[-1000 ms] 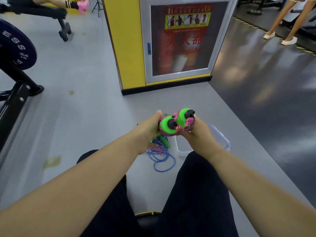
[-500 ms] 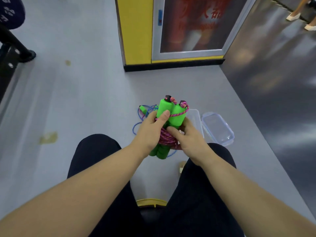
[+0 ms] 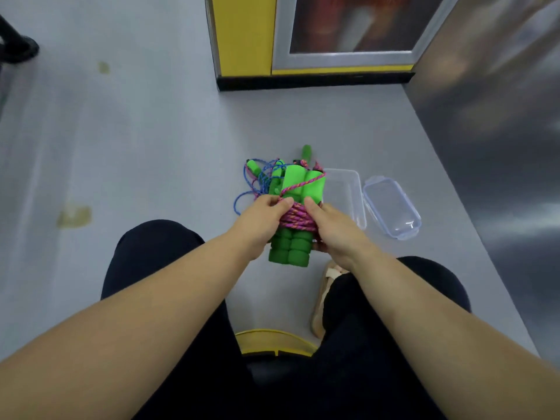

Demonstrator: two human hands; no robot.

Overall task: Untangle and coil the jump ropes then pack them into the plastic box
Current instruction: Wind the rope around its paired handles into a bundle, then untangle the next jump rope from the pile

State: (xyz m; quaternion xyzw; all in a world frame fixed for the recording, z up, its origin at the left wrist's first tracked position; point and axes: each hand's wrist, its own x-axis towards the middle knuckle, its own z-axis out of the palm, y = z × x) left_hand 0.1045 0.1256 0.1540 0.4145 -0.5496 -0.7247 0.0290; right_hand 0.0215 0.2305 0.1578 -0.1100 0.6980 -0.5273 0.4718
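Green foam handles (image 3: 290, 250), side by side and bound at the middle by coiled pink rope (image 3: 295, 221), sit between both hands above the grey floor (image 3: 151, 147): the left hand (image 3: 261, 222) curls round the coil's left side, pinching a strand that runs up across the handles, and the right hand (image 3: 331, 230) wraps its right side. At 11 o'clock from this bundle a tangled blue rope (image 3: 253, 184) lies on the floor, partly hidden behind it; at 3 o'clock stands the clear plastic box (image 3: 348, 189), its lid (image 3: 391, 207) just beside it. The panel of the yellow cabinet (image 3: 242, 40) at 12 o'clock is cut off and too blurred to read.
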